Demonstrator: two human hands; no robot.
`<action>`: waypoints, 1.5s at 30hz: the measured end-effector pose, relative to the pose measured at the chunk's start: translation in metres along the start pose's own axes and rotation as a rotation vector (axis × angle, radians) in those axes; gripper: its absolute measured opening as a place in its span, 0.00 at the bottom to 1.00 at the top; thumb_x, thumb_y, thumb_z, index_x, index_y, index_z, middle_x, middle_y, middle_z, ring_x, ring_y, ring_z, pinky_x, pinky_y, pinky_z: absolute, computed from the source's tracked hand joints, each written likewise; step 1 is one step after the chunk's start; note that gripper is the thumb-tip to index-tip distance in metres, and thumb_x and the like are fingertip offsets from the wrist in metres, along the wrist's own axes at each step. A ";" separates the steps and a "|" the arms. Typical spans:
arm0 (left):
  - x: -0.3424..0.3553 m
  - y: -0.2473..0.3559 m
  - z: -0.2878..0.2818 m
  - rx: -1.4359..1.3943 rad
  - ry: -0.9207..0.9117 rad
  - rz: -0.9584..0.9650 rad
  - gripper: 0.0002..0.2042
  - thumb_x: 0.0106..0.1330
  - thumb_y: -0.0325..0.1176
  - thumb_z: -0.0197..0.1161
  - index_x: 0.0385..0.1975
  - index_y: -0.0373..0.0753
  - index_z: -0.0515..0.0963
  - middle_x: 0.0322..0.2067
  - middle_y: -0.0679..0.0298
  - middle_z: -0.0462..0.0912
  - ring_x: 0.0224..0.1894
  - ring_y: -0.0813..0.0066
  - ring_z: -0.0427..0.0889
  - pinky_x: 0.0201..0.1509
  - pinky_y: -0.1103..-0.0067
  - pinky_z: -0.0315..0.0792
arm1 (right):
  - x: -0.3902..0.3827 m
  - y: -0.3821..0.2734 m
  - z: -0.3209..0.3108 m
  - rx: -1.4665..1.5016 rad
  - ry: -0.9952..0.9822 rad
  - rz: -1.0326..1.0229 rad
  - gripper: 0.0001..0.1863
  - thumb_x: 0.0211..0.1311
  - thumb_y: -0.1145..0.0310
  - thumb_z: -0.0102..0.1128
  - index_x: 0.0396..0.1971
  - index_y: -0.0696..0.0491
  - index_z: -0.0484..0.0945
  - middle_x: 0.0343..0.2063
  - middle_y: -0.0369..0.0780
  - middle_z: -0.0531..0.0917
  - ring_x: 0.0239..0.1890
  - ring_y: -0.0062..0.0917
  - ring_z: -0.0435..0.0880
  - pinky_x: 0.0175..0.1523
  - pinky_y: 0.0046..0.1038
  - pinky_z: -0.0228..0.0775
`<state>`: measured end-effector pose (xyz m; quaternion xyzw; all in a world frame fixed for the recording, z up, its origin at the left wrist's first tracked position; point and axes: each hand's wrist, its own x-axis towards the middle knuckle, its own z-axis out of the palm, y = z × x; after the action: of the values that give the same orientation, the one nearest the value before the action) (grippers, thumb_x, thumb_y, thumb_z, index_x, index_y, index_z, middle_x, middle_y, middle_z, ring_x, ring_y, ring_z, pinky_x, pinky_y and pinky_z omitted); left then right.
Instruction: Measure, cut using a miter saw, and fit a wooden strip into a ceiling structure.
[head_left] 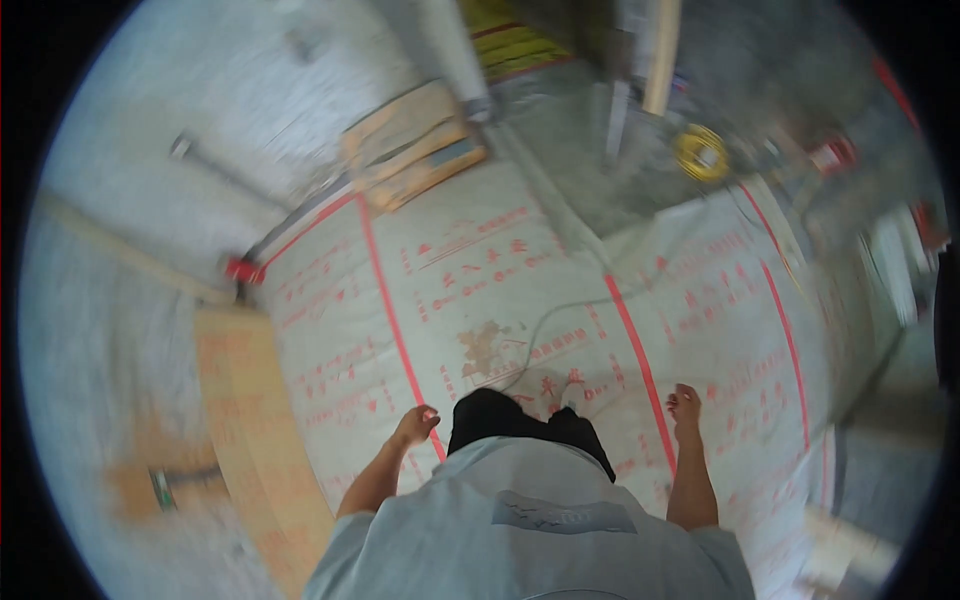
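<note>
Beside my dark trousers, my left hand (418, 422) hangs over the floor covering, fingers curled inward with nothing seen in them. On the other side my right hand (685, 402) is held away from the body, its fingers bent in too, and no object shows in it. Neither hand touches anything that I can see. Below them spreads a pale protective floor sheet (480, 350) with red stripes and red print. A brown stain (485, 345) marks it just ahead of my feet.
A torn cardboard-coloured package (415, 145) lies ahead at the sheet's far edge. A thin cable (545, 318) snakes across the sheet. Farther right sits a yellow coil (702, 153). Tan boards (240, 380) run along the left, near a red object (245, 268).
</note>
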<state>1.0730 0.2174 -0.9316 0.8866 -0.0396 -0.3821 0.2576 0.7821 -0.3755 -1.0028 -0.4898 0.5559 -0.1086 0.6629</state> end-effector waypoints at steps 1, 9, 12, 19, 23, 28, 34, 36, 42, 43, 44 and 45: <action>0.005 0.002 0.000 -0.015 0.004 -0.008 0.17 0.64 0.41 0.65 0.45 0.35 0.81 0.36 0.49 0.86 0.41 0.56 0.86 0.47 0.67 0.78 | 0.013 -0.042 0.016 0.020 -0.009 -0.002 0.10 0.70 0.61 0.59 0.42 0.52 0.77 0.24 0.35 0.80 0.23 0.16 0.76 0.25 0.19 0.65; 0.100 0.001 -0.003 -0.078 -0.065 -0.154 0.13 0.65 0.40 0.67 0.41 0.36 0.84 0.39 0.52 0.87 0.44 0.59 0.86 0.50 0.68 0.77 | 0.125 -0.047 0.094 -0.271 -0.219 0.164 0.07 0.70 0.64 0.50 0.30 0.47 0.71 0.17 0.33 0.73 0.14 0.17 0.70 0.16 0.21 0.60; 0.224 0.023 -0.027 -0.056 -0.164 -0.047 0.11 0.65 0.37 0.67 0.37 0.36 0.84 0.37 0.55 0.88 0.39 0.65 0.86 0.46 0.71 0.78 | 0.189 0.027 0.026 -0.106 -0.461 0.407 0.08 0.64 0.71 0.50 0.25 0.44 0.70 0.15 0.32 0.68 0.15 0.21 0.70 0.18 0.24 0.64; 0.480 0.062 -0.147 0.807 -0.578 0.602 0.22 0.65 0.49 0.59 0.49 0.38 0.77 0.31 0.58 0.87 0.35 0.59 0.86 0.42 0.63 0.78 | 0.147 -0.053 0.107 -0.599 -0.238 -0.072 0.12 0.62 0.60 0.62 0.32 0.55 0.81 0.25 0.37 0.82 0.27 0.25 0.81 0.33 0.30 0.73; 0.508 0.220 -0.262 -0.101 -0.477 -0.233 0.38 0.73 0.67 0.31 0.53 0.37 0.76 0.42 0.55 0.87 0.45 0.60 0.82 0.52 0.59 0.69 | 0.113 -0.157 0.205 -0.132 0.366 0.124 0.13 0.63 0.60 0.60 0.36 0.56 0.80 0.24 0.40 0.84 0.24 0.24 0.83 0.28 0.29 0.75; 0.559 0.405 -0.246 -0.010 -0.476 -0.121 0.33 0.73 0.63 0.39 0.50 0.37 0.76 0.40 0.56 0.86 0.41 0.64 0.82 0.48 0.61 0.71 | 0.032 -0.076 0.188 -0.080 0.602 0.302 0.14 0.61 0.61 0.64 0.38 0.57 0.82 0.24 0.41 0.85 0.23 0.24 0.84 0.28 0.28 0.76; 0.581 0.514 -0.173 0.125 -0.330 0.106 0.07 0.66 0.33 0.55 0.39 0.39 0.77 0.29 0.64 0.83 0.26 0.75 0.81 0.26 0.75 0.72 | 0.012 0.038 0.210 0.113 0.503 0.623 0.11 0.57 0.64 0.62 0.30 0.57 0.83 0.21 0.40 0.84 0.18 0.27 0.82 0.21 0.30 0.73; 0.586 0.537 -0.135 0.264 -0.475 0.186 0.04 0.63 0.25 0.55 0.34 0.37 0.78 0.28 0.62 0.84 0.25 0.75 0.81 0.23 0.78 0.71 | 0.022 0.052 0.192 0.229 0.464 0.658 0.11 0.58 0.64 0.63 0.32 0.57 0.82 0.21 0.40 0.83 0.17 0.27 0.81 0.20 0.31 0.72; 0.511 0.628 0.037 0.458 -0.659 0.381 0.04 0.55 0.19 0.57 0.27 0.34 0.79 0.25 0.58 0.85 0.24 0.70 0.82 0.24 0.77 0.73 | 0.074 0.074 0.043 0.174 0.495 0.622 0.11 0.59 0.63 0.62 0.32 0.57 0.82 0.22 0.40 0.84 0.18 0.27 0.82 0.23 0.30 0.73; 0.502 0.639 0.060 0.436 -0.667 0.371 0.04 0.55 0.19 0.57 0.27 0.34 0.79 0.25 0.58 0.85 0.24 0.70 0.82 0.24 0.77 0.73 | 0.090 0.063 0.000 0.082 0.507 0.589 0.12 0.59 0.63 0.61 0.33 0.56 0.83 0.23 0.40 0.85 0.19 0.27 0.82 0.23 0.30 0.74; 0.488 0.659 0.081 0.568 -0.719 0.541 0.02 0.54 0.20 0.61 0.26 0.34 0.79 0.23 0.58 0.84 0.23 0.69 0.82 0.24 0.76 0.73 | 0.106 0.044 -0.034 0.076 0.592 0.569 0.14 0.57 0.60 0.61 0.29 0.56 0.85 0.23 0.43 0.87 0.24 0.34 0.87 0.33 0.35 0.81; 0.473 0.676 0.102 0.695 -0.769 0.714 0.02 0.53 0.20 0.65 0.24 0.34 0.79 0.21 0.58 0.83 0.22 0.69 0.82 0.25 0.74 0.73 | 0.118 0.022 -0.063 0.217 0.735 0.402 0.13 0.57 0.62 0.62 0.32 0.57 0.84 0.26 0.44 0.87 0.28 0.31 0.87 0.34 0.34 0.80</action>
<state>1.4208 -0.5368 -0.9720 0.6498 -0.5448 -0.5290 0.0336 0.7622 -0.4792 -1.0874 -0.2282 0.8246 -0.2023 0.4764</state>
